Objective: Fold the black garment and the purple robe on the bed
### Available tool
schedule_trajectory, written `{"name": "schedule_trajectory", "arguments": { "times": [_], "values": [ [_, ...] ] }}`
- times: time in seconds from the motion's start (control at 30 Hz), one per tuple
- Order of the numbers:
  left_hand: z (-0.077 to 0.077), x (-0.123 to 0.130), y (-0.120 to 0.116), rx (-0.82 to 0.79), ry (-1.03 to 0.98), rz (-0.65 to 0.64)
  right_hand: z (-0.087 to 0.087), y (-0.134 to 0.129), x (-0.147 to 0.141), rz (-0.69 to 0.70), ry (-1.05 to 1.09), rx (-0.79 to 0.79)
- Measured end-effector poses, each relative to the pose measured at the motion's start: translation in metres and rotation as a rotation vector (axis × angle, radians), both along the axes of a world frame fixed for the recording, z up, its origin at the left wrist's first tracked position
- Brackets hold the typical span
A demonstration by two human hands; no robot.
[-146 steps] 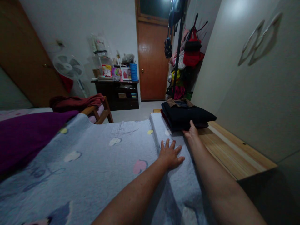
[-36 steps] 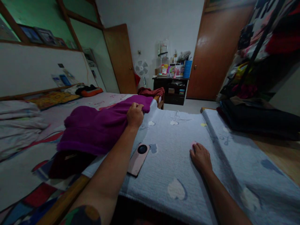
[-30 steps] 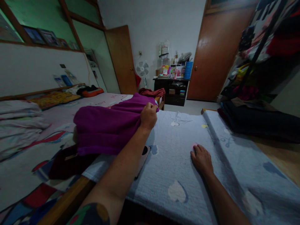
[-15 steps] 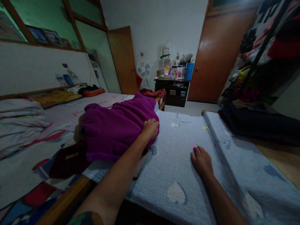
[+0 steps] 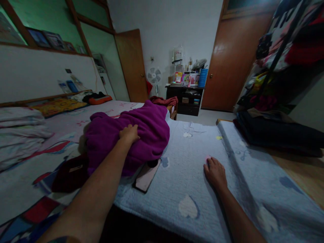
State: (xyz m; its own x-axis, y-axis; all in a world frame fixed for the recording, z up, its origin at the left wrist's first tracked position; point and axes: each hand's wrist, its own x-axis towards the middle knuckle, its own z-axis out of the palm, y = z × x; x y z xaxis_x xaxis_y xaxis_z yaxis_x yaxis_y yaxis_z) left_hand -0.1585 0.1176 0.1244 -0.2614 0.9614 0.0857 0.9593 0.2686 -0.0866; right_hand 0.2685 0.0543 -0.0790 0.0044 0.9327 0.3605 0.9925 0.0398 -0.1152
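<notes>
Blue sheet (image 5: 174, 189) lies under the open right hand (image 5: 216, 172), purple cloth (image 5: 153, 135) under the open left hand (image 5: 128, 133)

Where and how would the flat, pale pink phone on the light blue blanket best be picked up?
Probably by both long edges close to the near end, coming from the near right. The flat pale pink phone lies camera side up; the crumpled purple fleece cloth partly covers its far end, while the near end and right edge are bare.
</notes>
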Motion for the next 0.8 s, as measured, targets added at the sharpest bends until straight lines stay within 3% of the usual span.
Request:
{"name": "schedule_trajectory", "arguments": {
  "times": [0.1, 0.23, 0.47, 0.6, 0.8],
  "values": [
    [-0.001, 0.0, 0.002, 0.023, -0.006, -0.089, 0.0, 0.0, 0.0, -0.009, 0.001, -0.007],
    [0.006, 0.015, 0.001, 0.234, -0.019, -0.122, 0.001, -0.001, -0.001, -0.01, 0.006, -0.018],
    [0.023, 0.082, -0.01, 0.518, -0.23, -0.296, 0.003, -0.002, -0.002, -0.02, 0.016, -0.019],
    [0.014, 0.133, -0.017, 0.575, -0.444, -0.462, 0.004, -0.002, -0.002, -0.012, 0.027, -0.016],
    [-0.019, 0.217, -0.035, 0.522, -0.769, -0.692, 0.0, 0.0, -0.001, -0.032, 0.036, -0.012]
  ]
}}
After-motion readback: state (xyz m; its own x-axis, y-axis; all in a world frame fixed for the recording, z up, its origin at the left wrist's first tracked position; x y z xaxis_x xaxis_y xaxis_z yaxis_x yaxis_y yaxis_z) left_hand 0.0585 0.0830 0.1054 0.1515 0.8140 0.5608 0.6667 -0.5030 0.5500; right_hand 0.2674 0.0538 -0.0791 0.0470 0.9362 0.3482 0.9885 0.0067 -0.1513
